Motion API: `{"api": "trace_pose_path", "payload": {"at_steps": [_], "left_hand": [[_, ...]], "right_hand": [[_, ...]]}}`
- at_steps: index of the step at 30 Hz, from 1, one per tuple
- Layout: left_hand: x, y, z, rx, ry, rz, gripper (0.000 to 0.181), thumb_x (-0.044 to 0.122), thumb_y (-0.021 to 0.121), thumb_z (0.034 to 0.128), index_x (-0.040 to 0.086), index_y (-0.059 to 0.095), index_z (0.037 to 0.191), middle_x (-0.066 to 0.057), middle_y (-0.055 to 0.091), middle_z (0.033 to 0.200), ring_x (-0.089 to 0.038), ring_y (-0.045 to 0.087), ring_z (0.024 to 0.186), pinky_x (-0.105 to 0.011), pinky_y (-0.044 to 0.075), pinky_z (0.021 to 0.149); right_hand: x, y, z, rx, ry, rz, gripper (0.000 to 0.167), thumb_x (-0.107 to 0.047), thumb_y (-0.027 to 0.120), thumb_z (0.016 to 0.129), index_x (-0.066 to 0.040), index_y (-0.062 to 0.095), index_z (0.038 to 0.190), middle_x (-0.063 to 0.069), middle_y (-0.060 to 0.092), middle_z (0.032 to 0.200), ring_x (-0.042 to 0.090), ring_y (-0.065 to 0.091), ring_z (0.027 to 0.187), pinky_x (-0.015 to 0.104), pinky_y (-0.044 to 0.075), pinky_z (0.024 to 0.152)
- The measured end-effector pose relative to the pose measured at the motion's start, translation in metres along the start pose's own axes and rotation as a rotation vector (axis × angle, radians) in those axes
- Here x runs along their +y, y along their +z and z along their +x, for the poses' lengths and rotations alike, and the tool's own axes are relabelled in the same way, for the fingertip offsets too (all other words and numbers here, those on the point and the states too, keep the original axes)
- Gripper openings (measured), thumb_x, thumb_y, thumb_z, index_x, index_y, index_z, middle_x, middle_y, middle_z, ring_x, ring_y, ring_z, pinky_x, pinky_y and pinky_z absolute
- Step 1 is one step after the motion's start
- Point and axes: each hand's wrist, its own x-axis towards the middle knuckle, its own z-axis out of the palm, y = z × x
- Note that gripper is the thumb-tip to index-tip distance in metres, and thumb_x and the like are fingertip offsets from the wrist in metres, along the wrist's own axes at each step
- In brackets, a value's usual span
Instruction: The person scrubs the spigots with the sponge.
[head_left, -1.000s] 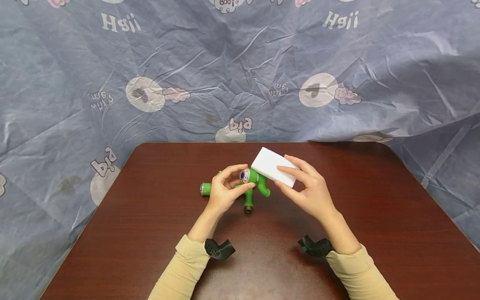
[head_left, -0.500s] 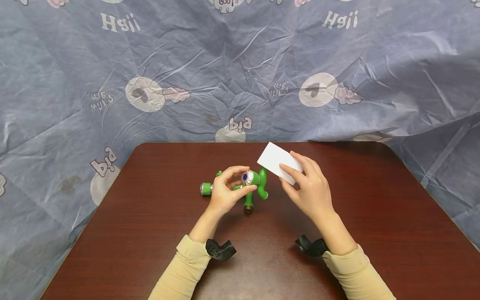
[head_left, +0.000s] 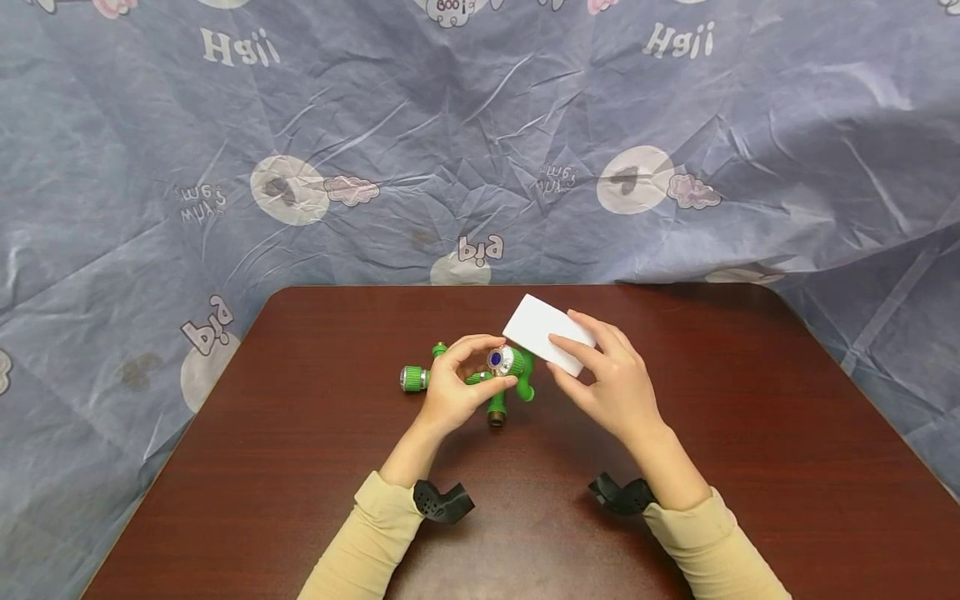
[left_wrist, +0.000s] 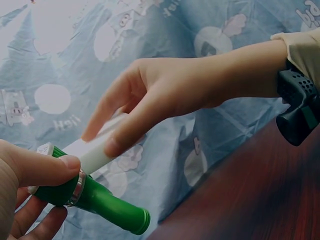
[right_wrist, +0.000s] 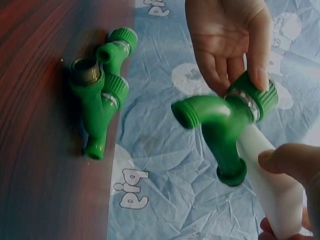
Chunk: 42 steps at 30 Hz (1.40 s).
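Observation:
My left hand (head_left: 450, 392) pinches a green tap (head_left: 519, 362) by its ribbed knob, thumb on one side and fingers on the other. The knob's silver cap with a blue centre faces the head camera. In the right wrist view, the tap's curved spout (right_wrist: 200, 111) points left. My right hand (head_left: 618, 379) grips a white rectangular sponge (head_left: 534, 325) between thumb and fingers. One end of the sponge lies against the tap, behind its body in the right wrist view. That contact spot is partly hidden.
Two more green taps lie on the dark red-brown table (head_left: 300, 483): one (head_left: 413, 378) to the left, another (head_left: 497, 410) with a brass threaded end, partly behind my left hand. A blue-grey printed cloth (head_left: 375, 125) hangs behind the table.
The sponge lifted up and to the right half a second ago, then came back down-left to the tap. My left hand and the tap have shifted slightly right and down.

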Motion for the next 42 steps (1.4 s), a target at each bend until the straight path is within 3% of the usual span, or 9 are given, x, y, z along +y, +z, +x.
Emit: {"api": "trace_pose_path", "payload": {"at_steps": [6, 12, 16, 21, 26, 32, 36, 42], "left_hand": [[0.019, 0.001, 0.001, 0.006, 0.003, 0.005, 0.046, -0.019, 0.074, 0.0660, -0.017, 0.058, 0.109, -0.031, 0.057, 0.108, -0.011, 0.057, 0.093, -0.033, 0.054, 0.079], [0.029, 0.002, 0.001, 0.012, -0.010, 0.020, 0.044, -0.019, 0.073, 0.0667, -0.017, 0.058, 0.108, -0.030, 0.056, 0.109, -0.014, 0.057, 0.093, -0.039, 0.054, 0.080], [0.029, 0.002, 0.001, 0.011, -0.015, 0.020, 0.044, -0.018, 0.074, 0.0675, -0.017, 0.059, 0.109, -0.029, 0.057, 0.109, -0.015, 0.057, 0.093, -0.042, 0.053, 0.080], [0.029, 0.003, 0.000, 0.009, -0.028, 0.031, 0.044, -0.017, 0.074, 0.0677, -0.015, 0.060, 0.109, -0.028, 0.057, 0.109, -0.013, 0.057, 0.094, -0.044, 0.053, 0.081], [0.030, 0.003, 0.000, 0.016, -0.032, 0.035, 0.044, -0.017, 0.074, 0.0674, -0.015, 0.059, 0.109, -0.027, 0.056, 0.109, -0.013, 0.057, 0.095, -0.044, 0.053, 0.082], [0.030, 0.004, 0.000, 0.053, -0.021, 0.049, 0.043, -0.018, 0.074, 0.0674, -0.015, 0.058, 0.107, -0.027, 0.055, 0.109, -0.013, 0.056, 0.097, -0.043, 0.053, 0.082], [0.030, 0.004, 0.000, 0.090, -0.006, 0.058, 0.043, -0.018, 0.075, 0.0666, -0.016, 0.058, 0.106, -0.027, 0.054, 0.108, -0.016, 0.057, 0.097, -0.044, 0.054, 0.081], [0.032, 0.004, 0.001, 0.119, -0.017, 0.061, 0.043, -0.018, 0.075, 0.0660, -0.016, 0.059, 0.106, -0.027, 0.055, 0.107, -0.018, 0.058, 0.096, -0.044, 0.054, 0.080]], "right_hand": [[0.003, 0.001, 0.000, 0.090, 0.042, 0.023, 0.032, -0.017, 0.076, 0.071, -0.010, 0.073, 0.101, 0.016, 0.059, 0.120, 0.036, 0.056, 0.101, 0.047, 0.048, 0.075], [-0.001, 0.003, 0.000, -0.008, -0.004, 0.066, 0.034, -0.018, 0.076, 0.073, -0.010, 0.072, 0.105, 0.016, 0.058, 0.123, 0.033, 0.056, 0.105, 0.046, 0.049, 0.078], [0.001, 0.002, 0.000, 0.012, 0.047, 0.036, 0.033, -0.017, 0.078, 0.071, -0.010, 0.072, 0.104, 0.016, 0.059, 0.121, 0.034, 0.056, 0.105, 0.046, 0.048, 0.080], [0.000, -0.001, 0.001, 0.077, 0.159, 0.130, 0.033, -0.013, 0.080, 0.069, -0.010, 0.074, 0.101, 0.012, 0.061, 0.119, 0.030, 0.058, 0.105, 0.026, 0.047, 0.081], [-0.005, -0.002, 0.001, 0.066, 0.183, 0.233, 0.033, -0.007, 0.079, 0.068, -0.011, 0.074, 0.100, 0.010, 0.063, 0.116, 0.027, 0.060, 0.104, 0.011, 0.040, 0.083], [-0.012, -0.001, 0.002, 0.057, 0.153, 0.222, 0.033, -0.007, 0.078, 0.067, -0.012, 0.075, 0.099, 0.009, 0.064, 0.115, 0.027, 0.061, 0.101, 0.014, 0.042, 0.082], [-0.014, -0.001, 0.002, 0.037, 0.115, 0.184, 0.030, -0.011, 0.077, 0.069, -0.013, 0.075, 0.099, 0.009, 0.064, 0.114, 0.026, 0.061, 0.100, 0.024, 0.046, 0.079], [-0.015, -0.005, 0.004, 0.083, 0.103, 0.141, 0.026, -0.017, 0.075, 0.070, -0.013, 0.075, 0.096, 0.009, 0.064, 0.113, 0.027, 0.061, 0.099, 0.031, 0.047, 0.077]]}}
